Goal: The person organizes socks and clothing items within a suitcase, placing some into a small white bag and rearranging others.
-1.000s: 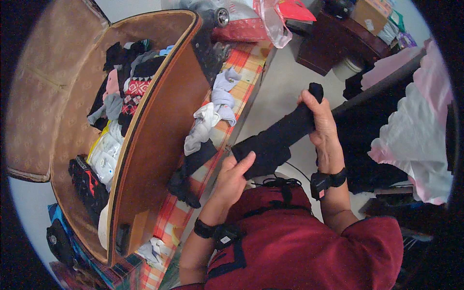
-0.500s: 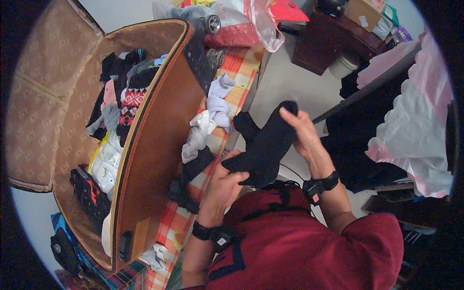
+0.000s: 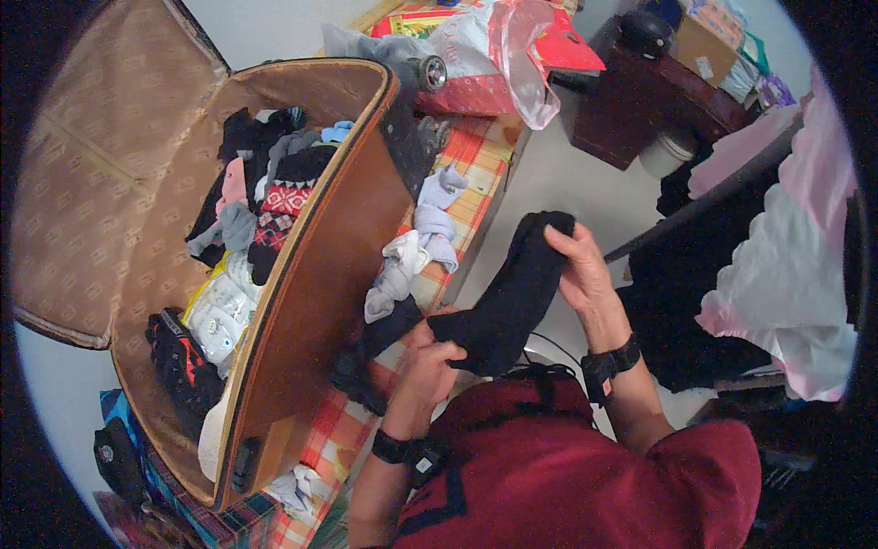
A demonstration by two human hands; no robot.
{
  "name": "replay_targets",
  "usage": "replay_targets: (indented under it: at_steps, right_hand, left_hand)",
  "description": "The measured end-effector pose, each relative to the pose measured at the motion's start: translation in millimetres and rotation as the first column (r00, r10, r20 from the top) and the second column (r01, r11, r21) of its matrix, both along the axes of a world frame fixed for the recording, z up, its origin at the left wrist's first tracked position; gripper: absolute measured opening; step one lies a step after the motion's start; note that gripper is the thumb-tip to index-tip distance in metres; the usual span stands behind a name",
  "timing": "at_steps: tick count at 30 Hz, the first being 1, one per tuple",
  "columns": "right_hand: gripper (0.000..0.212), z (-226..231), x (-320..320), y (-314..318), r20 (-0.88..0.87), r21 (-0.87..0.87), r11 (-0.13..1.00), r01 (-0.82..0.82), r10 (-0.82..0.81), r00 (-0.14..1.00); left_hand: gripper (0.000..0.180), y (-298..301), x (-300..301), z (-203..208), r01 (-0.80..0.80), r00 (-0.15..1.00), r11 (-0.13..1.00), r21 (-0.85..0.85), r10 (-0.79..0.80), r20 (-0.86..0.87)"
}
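Note:
I hold a black sock (image 3: 512, 297) between both hands in front of my chest. My left hand (image 3: 428, 361) grips its lower end, close to the checked cloth. Higher up, my right hand (image 3: 581, 265) pinches its upper end, which folds over my fingers. Each wrist wears a black band. Just left of the sock lie loose socks on the cloth: a white-grey one (image 3: 393, 274), a pale lilac one (image 3: 439, 206) and a dark one (image 3: 380, 343).
An open brown suitcase (image 3: 320, 265) stands at left, its tub filled with socks and small clothes, its lid (image 3: 91, 192) leaning back. An orange checked cloth (image 3: 471, 160) covers the bed. A dark wooden cabinet (image 3: 658, 101), plastic bags (image 3: 494, 55) and hanging pink-white clothes (image 3: 786, 274) surround me.
The sock was stretched out long between my hands; my right hand has since come down and in, folding the sock shorter. My left hand has stayed low near the cloth.

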State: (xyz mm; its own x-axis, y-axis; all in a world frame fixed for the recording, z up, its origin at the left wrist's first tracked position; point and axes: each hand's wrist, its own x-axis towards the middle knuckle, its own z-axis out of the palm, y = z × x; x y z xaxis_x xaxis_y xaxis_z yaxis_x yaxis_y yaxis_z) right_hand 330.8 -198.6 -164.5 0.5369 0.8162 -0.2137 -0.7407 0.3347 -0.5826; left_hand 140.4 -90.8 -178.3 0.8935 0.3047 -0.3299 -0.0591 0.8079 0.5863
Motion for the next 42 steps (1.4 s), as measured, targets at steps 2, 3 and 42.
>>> replay_targets:
  at_steps: [2, 3, 42]
  right_hand:
    - [0.022, 0.6, 11.7, -4.3, 0.295, -0.172, 0.952, 0.255, -0.197, 0.935]
    - [0.016, 8.2, 13.5, -6.4, 0.315, -0.148, 0.931, 0.335, -0.276, 0.908]
    - [0.021, 34.8, 30.3, 16.5, 0.421, -0.12, 0.945, 0.305, -0.23, 0.877]
  left_hand:
    - [0.049, 2.8, -3.3, -2.9, -0.145, 0.98, 0.984, 0.102, 0.157, -0.125]
    - [0.052, 9.1, -5.4, -8.7, -0.104, 0.989, 0.982, 0.157, 0.119, -0.087]
    - [0.028, 2.3, 64.5, -1.2, 0.02, 0.991, 0.758, 0.652, 0.071, -0.113]
